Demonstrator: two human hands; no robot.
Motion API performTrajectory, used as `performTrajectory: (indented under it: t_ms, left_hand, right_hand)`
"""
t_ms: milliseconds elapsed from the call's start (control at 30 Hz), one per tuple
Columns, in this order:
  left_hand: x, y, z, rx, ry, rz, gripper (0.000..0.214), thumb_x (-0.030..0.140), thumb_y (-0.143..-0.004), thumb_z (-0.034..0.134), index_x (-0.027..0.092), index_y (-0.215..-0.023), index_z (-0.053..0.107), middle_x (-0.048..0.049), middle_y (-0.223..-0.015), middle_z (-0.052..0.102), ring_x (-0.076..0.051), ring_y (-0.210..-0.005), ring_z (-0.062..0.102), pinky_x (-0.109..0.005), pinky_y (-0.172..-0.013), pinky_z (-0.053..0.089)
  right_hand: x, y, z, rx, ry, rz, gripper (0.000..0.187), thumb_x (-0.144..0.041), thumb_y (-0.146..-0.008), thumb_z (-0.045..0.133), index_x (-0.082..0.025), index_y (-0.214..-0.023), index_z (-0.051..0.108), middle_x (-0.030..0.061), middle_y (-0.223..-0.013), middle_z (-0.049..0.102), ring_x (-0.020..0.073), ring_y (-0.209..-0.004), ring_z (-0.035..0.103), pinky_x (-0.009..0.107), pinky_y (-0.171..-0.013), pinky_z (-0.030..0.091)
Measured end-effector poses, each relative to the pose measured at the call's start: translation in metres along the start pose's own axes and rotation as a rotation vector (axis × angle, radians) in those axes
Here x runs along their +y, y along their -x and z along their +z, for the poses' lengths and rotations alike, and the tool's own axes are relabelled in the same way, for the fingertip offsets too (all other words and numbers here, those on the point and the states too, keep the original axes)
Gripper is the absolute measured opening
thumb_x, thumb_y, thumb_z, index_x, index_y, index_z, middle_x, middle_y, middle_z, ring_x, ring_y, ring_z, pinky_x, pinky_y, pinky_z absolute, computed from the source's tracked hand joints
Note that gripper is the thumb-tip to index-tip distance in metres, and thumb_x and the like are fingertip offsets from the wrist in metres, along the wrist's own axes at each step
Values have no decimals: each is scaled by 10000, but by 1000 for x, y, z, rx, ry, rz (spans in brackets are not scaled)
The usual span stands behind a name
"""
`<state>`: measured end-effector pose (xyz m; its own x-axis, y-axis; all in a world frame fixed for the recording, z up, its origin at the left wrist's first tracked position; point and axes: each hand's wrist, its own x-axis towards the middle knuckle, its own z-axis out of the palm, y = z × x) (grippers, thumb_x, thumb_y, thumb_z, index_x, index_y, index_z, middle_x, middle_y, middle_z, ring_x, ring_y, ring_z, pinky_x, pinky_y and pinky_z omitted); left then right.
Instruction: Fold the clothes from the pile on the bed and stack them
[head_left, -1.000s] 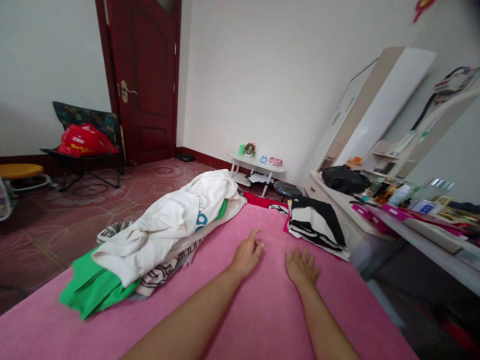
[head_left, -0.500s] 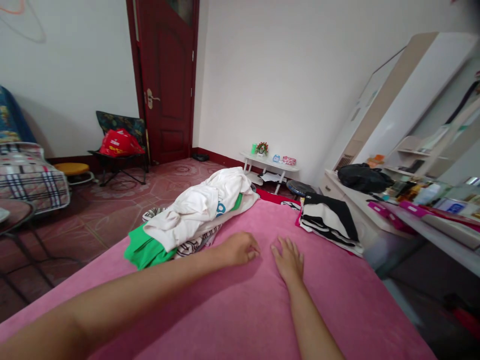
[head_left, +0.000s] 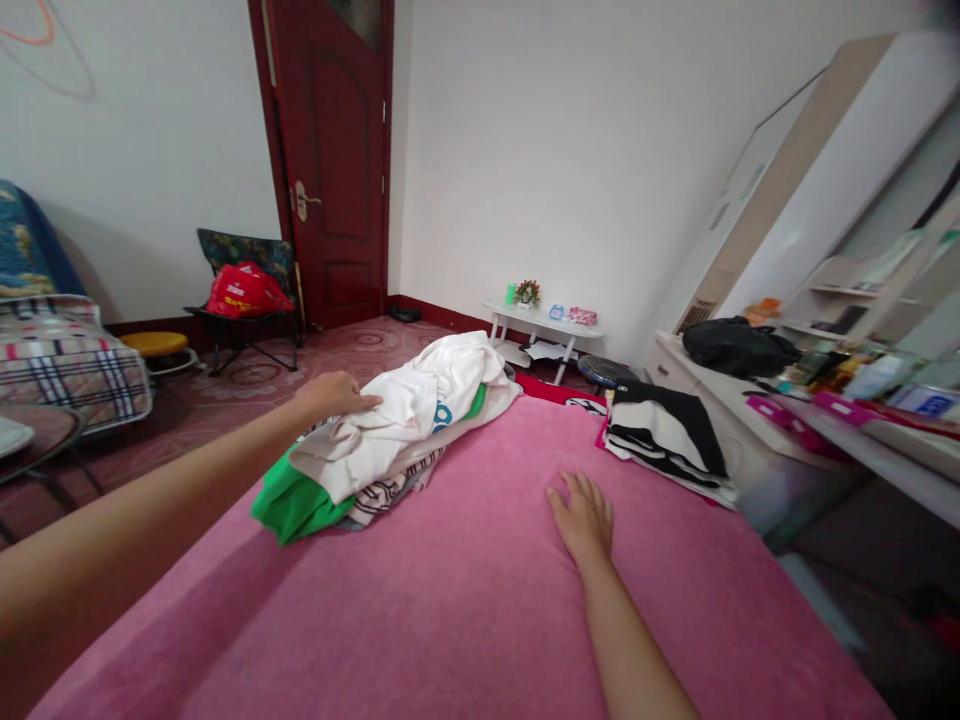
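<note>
My left hand [head_left: 339,393] is at the left edge of a crumpled white shirt [head_left: 405,400], one finger stretched out over it and the others partly hidden. No cloth shows pinched in it; whether it touches the shirt I cannot tell. The shirt has blue print and lies on top of a heap with a green garment [head_left: 296,505] and a black-and-white patterned garment [head_left: 379,497]. On the pink bed cover [head_left: 450,600], my right hand [head_left: 583,515] lies palm down, fingers spread, holding nothing.
Folded black-and-white clothes [head_left: 667,435] are stacked at the bed's far right corner. Beyond the bed stands a low white table [head_left: 536,318]. A dresser [head_left: 671,365] with a black bag [head_left: 739,347] is at right. A folding chair [head_left: 247,250] holds a red bag [head_left: 250,290].
My left hand has moved left and away from me, from above the bed cover to the white shirt. My right hand stays in place on the cover. The view has shifted slightly.
</note>
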<state>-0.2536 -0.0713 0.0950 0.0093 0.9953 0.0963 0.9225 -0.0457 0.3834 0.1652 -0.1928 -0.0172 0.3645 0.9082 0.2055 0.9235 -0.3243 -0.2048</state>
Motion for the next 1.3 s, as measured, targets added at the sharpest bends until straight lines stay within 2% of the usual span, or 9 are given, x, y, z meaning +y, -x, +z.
performTrajectory:
  t_ms: [133, 233, 333, 433, 567, 667, 900, 1100, 1300]
  left_hand:
    - [26, -2, -11, 57, 9, 131, 369, 500, -697, 573, 176, -524, 544, 10, -505, 472, -133, -524, 431, -242, -508, 232]
    - [84, 22, -31, 223, 260, 358, 359, 466, -786, 495, 168, -586, 502, 25, -563, 458, -111, -540, 389, -229, -507, 240]
    - [156, 78, -30, 105, 465, 650, 331, 422, -832, 489, 165, -624, 485, 31, -598, 449, -105, -561, 408, -214, -520, 285]
    - [209, 142, 11, -248, 392, 999, 277, 375, -836, 544, 168, -653, 528, 26, -595, 472, -116, -564, 450, -223, -543, 344]
    - [223, 186, 92, -651, 132, 1310, 263, 405, -758, 658, 190, -910, 659, -79, -892, 607, -231, -800, 588, -291, -653, 449]
    - [212, 177, 137, -679, 377, 1211, 427, 475, -750, 660, 170, -1049, 658, -109, -988, 601, -240, -869, 590, -307, -725, 463]
    - [201, 143, 180, -1054, 1141, 470, 552, 628, -696, 632, 137, -948, 619, -42, -777, 608, -128, -585, 611, -233, -525, 446]
    - [203, 155, 182, -882, 1155, 456, 376, 468, -727, 655, 118, -863, 631, -26, -726, 598, -108, -532, 600, -204, -469, 418]
    - [204, 159, 179, -798, 1020, 548, 173, 232, -802, 525, 128, -860, 650, -4, -631, 586, -121, -535, 587, -225, -509, 443]
  right_hand:
    - [1, -1, 2, 28, -42, -3, 503, -418, -868, 393, -227, -1325, 487, 75, -1444, 400, 264, -1334, 312, 482, -1081, 203]
    - [4, -5, 6, 73, -169, -14, 479, -425, -841, 421, -211, -1246, 562, 89, -1404, 453, 268, -1309, 353, 474, -1079, 211]
    - [11, -8, 8, 126, -495, 7, 496, -478, -824, 405, -160, -1129, 632, 127, -1268, 575, 269, -1206, 475, 431, -1042, 300]
    - [23, -8, 2, 185, -958, 86, 577, -568, -806, 397, -138, -1120, 619, 138, -1146, 642, 262, -1065, 579, 390, -932, 426]
    - [41, -8, -12, 177, -1446, 291, 675, -675, -787, 350, -133, -1115, 584, 152, -1143, 638, 255, -1041, 614, 365, -854, 499]
    - [49, -12, -17, 90, -1621, 360, 654, -684, -786, 355, -138, -1067, 581, 160, -1130, 637, 240, -1059, 616, 354, -877, 504]
    - [36, -14, -5, 78, -1299, 176, 584, -518, -650, 669, -123, -1075, 602, 104, -960, 682, 227, -871, 653, 326, -770, 511]
    - [34, -16, -6, 195, -1046, 111, 617, -465, -679, 596, -111, -1183, 549, 150, -1148, 622, 225, -974, 619, 304, -783, 499]
    - [22, -10, -15, -34, -721, -45, 680, -328, -598, 642, -132, -1243, 549, 90, -974, 695, 226, -844, 639, 315, -732, 493]
